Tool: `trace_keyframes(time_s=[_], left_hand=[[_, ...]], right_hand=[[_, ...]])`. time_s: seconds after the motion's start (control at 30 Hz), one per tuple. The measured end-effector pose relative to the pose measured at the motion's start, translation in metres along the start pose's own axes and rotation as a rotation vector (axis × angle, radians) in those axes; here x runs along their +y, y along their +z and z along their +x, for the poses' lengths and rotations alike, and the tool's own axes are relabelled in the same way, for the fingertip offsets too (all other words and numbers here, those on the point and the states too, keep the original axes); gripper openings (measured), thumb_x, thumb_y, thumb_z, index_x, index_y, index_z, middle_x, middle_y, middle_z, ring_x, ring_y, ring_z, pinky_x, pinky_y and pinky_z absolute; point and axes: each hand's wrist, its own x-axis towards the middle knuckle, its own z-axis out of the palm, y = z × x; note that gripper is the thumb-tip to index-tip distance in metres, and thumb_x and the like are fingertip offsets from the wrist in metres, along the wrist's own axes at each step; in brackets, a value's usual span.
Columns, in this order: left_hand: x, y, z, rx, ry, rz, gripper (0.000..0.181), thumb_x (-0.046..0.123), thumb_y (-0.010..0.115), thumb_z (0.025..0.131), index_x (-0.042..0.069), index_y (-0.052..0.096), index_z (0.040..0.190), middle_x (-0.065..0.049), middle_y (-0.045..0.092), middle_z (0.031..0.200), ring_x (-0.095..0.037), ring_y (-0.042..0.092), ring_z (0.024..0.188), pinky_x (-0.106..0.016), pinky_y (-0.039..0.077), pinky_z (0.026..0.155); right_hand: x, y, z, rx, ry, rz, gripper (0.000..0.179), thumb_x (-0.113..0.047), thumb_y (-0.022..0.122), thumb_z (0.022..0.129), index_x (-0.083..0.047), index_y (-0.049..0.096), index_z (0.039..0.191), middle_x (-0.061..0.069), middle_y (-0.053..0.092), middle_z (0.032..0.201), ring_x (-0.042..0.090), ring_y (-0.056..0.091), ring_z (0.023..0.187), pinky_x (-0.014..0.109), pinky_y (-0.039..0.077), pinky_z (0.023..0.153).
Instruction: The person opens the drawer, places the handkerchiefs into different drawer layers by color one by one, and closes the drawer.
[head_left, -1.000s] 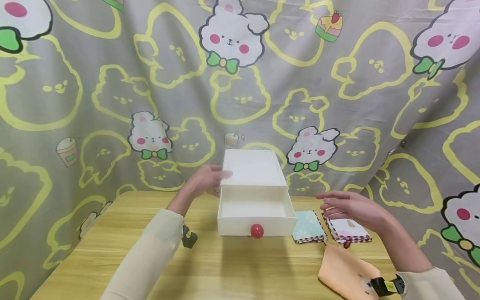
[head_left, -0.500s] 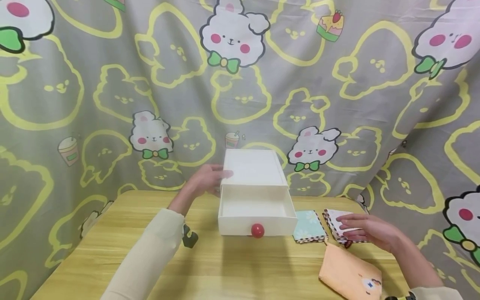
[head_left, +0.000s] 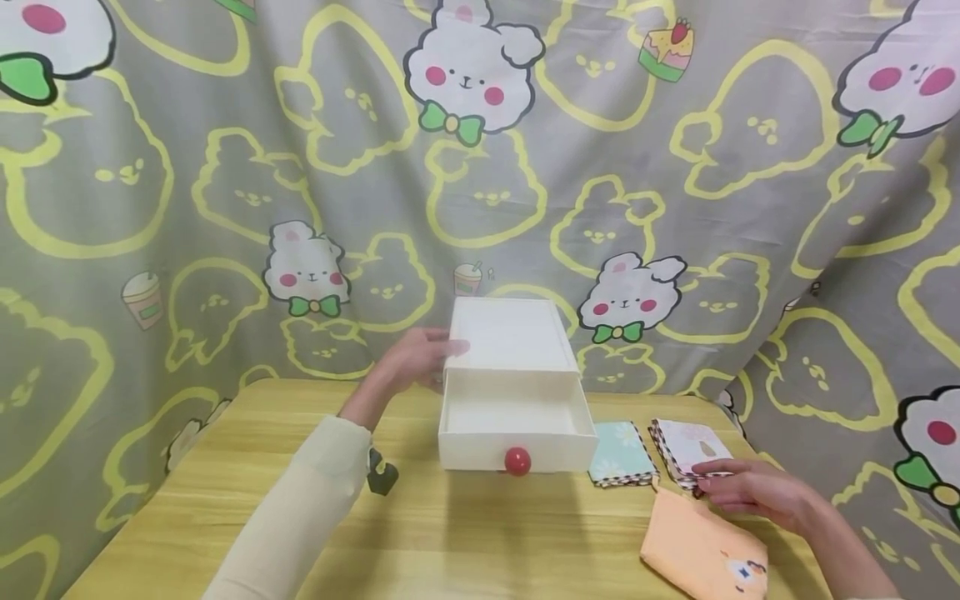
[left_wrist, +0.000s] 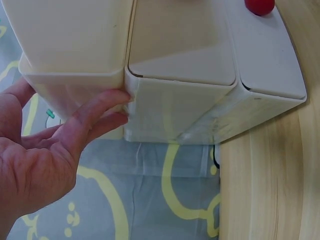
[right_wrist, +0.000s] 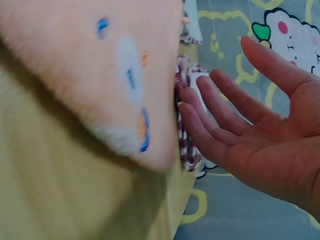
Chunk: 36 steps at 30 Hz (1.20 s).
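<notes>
Left hand [head_left: 415,360] grips the drawers [head_left: 512,333]; right hand [head_left: 761,493], fingers loosely apart, is by the white cloth [head_left: 684,444], orange towel [head_left: 699,542] in front.

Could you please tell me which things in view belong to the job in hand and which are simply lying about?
Likely part of the job:
white drawer unit, touched by the left hand
white folded cloth, by the right hand
blue folded cloth
orange cloth

Just surroundings, apparently:
wooden table
patterned curtain
</notes>
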Motion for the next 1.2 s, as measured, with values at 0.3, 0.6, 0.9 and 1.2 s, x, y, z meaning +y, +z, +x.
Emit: trace_keyframes(time_s=[0.3,0.6,0.9,1.2], left_hand=[[0.0,0.0,0.002,-0.004,0.01,-0.003,0.073,0.037,0.072,0.095,0.006,0.043,0.153,-0.022,0.068,0.128,-0.035,0.07,0.11,-0.047,0.066,0.076],[-0.001,0.001,0.003,0.003,0.006,-0.004,0.072,0.037,0.073,0.094,0.007,0.044,0.153,-0.02,0.068,0.127,-0.034,0.071,0.107,-0.047,0.066,0.076],[0.002,0.0,0.002,0.005,0.003,0.007,0.072,0.037,0.072,0.095,0.007,0.043,0.153,-0.021,0.067,0.129,-0.035,0.07,0.109,-0.046,0.066,0.076],[0.001,-0.001,0.003,-0.007,0.006,0.01,0.072,0.037,0.07,0.096,0.006,0.041,0.154,-0.022,0.065,0.132,-0.037,0.068,0.112,-0.046,0.066,0.077]], right_hand=[[0.014,0.0,-0.001,-0.056,0.029,0.014,0.055,-0.015,0.058,0.102,0.016,0.04,0.144,0.006,0.065,0.131,0.009,0.065,0.108,0.029,0.059,0.091],[0.029,-0.004,0.003,-0.106,-0.007,0.064,0.048,-0.003,0.06,0.096,0.011,0.049,0.141,0.013,0.062,0.136,0.004,0.062,0.111,0.026,0.058,0.093],[0.034,0.001,0.011,-0.157,-0.034,0.067,0.051,0.004,0.061,0.087,0.008,0.05,0.136,0.005,0.067,0.113,0.018,0.065,0.101,0.031,0.059,0.086],[0.035,0.007,0.012,-0.084,-0.044,-0.02,0.045,0.004,0.061,0.084,0.002,0.051,0.128,0.002,0.042,0.095,0.013,0.043,0.086,0.026,0.044,0.069]])
